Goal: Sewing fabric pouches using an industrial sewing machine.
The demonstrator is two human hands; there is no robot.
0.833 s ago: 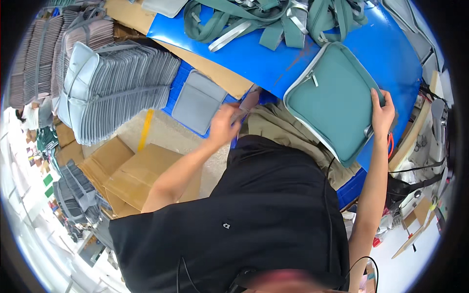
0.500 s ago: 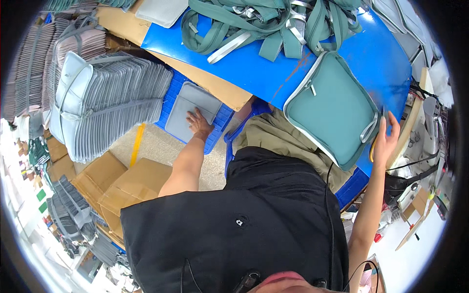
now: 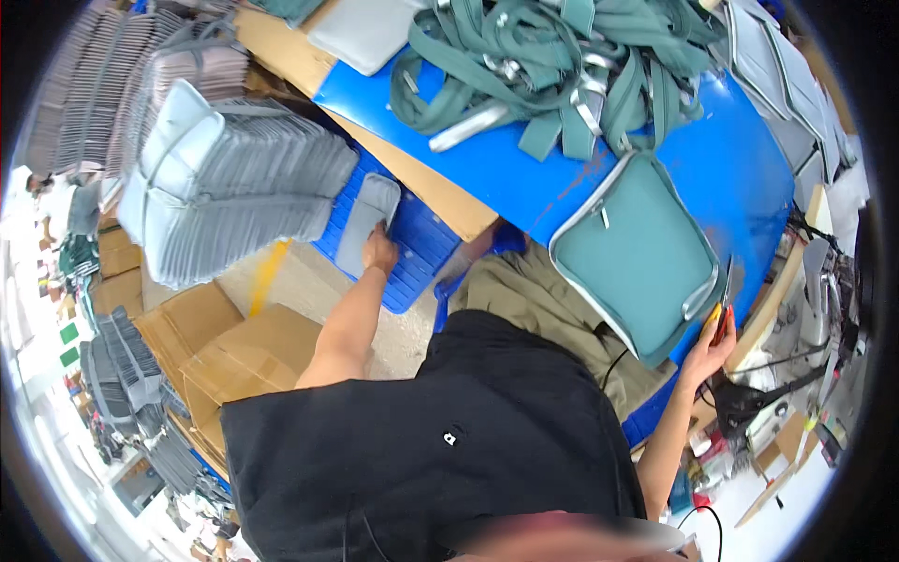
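Observation:
My left hand (image 3: 379,251) grips the edge of a flat grey fabric panel (image 3: 363,225), which is tilted up on a blue slatted plastic surface (image 3: 412,262). The fingers behind the panel are partly hidden. On the right, my right hand (image 3: 709,354) is closed around the handles of a pair of scissors (image 3: 727,286), blades pointing away from me. Beside the scissors lies a teal zippered case piece (image 3: 639,258) with white edging and a small zip pull. It rests at the near edge of the blue tabletop (image 3: 740,159).
Teal zipper strips (image 3: 562,66) lie heaped at the back of the tabletop. A strapped stack of grey panels (image 3: 253,187) stands at left, above cardboard boxes (image 3: 234,347). Khaki cloth (image 3: 524,290) hangs below the table edge. A black machine part (image 3: 749,398) sits at right.
My left hand has gone from lying flat on the grey panel to gripping and tilting it. My right hand has come nearer to me, the scissors now plainly showing. The view has shifted slightly.

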